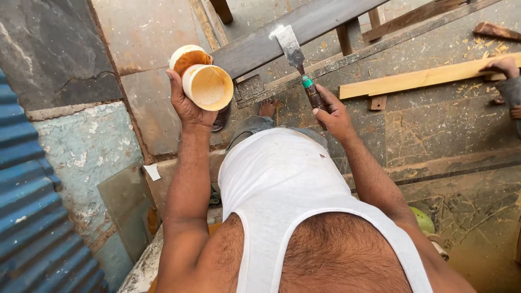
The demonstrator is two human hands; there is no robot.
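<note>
My left hand is raised and grips a small round tub of pale yellowish paste, tilted so its open mouth faces me, together with its lid behind it. My right hand holds a putty knife by its dark handle with a green band. The wide metal blade, smeared with pale paste, rests on the near edge of a dark wooden plank that runs diagonally up to the right.
A light wooden board lies to the right, with another person's hand on its far end. Wood shavings litter the stone floor. Blue corrugated sheet stands at the left. My bare foot rests below the plank.
</note>
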